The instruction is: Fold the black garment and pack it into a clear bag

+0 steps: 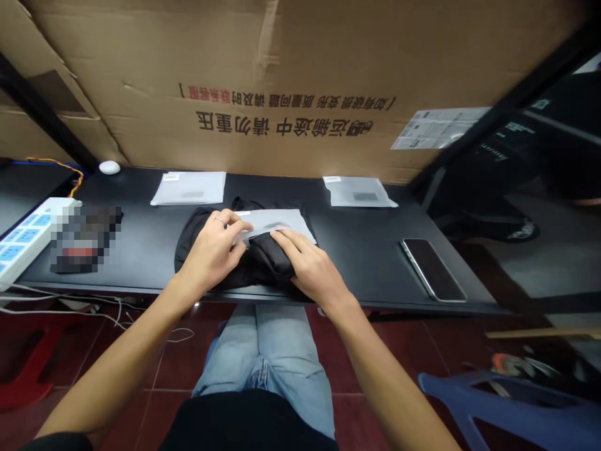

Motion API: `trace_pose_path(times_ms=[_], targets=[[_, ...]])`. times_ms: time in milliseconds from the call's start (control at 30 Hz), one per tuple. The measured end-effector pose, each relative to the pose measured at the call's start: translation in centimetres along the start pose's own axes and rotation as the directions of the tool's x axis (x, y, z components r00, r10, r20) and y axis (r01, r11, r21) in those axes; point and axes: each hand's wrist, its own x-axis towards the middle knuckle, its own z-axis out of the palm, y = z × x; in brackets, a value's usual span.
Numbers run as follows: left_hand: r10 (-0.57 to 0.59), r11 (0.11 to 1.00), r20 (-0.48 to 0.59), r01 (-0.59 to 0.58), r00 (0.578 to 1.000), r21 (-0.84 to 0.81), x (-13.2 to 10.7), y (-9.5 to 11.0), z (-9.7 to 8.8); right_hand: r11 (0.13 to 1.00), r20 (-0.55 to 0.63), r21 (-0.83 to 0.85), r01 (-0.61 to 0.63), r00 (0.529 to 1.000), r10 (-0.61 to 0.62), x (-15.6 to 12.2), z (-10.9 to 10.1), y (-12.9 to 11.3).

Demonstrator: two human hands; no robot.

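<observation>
A frosted plastic bag (295, 220) lies across a bunched black cloth item (197, 225) at the front of the dark table. My left hand (211, 250), with a ring on one finger, pinches the bag's near left edge between thumb and fingers. Folded black fabric (270, 254) bulges at the near edge of the bag, between my hands. Curled over that fabric, my right hand (312, 263) grips it, its fingertips touching the bag's edge. Whether any of the fabric is inside the bag cannot be made out.
Two similar frosted bags (190, 188) (359, 191) lie toward the back, before an upright cardboard sheet (282, 56). A phone (432, 269) rests at right. On the left are a power strip (35, 232), a blurred-out dark item (87, 241) and a small white case (109, 167).
</observation>
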Motion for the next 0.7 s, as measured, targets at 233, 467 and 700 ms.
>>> trace_pose_path(times_ms=[233, 467, 700], targets=[[-0.034, 0.999, -0.030, 0.032, 0.999, -0.036, -0.6, 1.3, 1.7, 0.977, 0.133, -0.107, -0.184, 0.971, 0.197, 1.2, 0.2, -0.8], [-0.012, 0.997, -0.072, 0.007, 0.997, -0.072, -0.5, 1.6, 2.1, 0.974, 0.304, -0.189, -0.125, 0.936, 0.179, 1.6, -0.7, -1.5], [0.018, 0.994, -0.094, -0.029, 0.995, -0.108, -0.2, 1.4, 2.1, 0.927, 0.305, -0.284, -0.245, 0.893, 0.329, 2.0, -0.3, -2.0]])
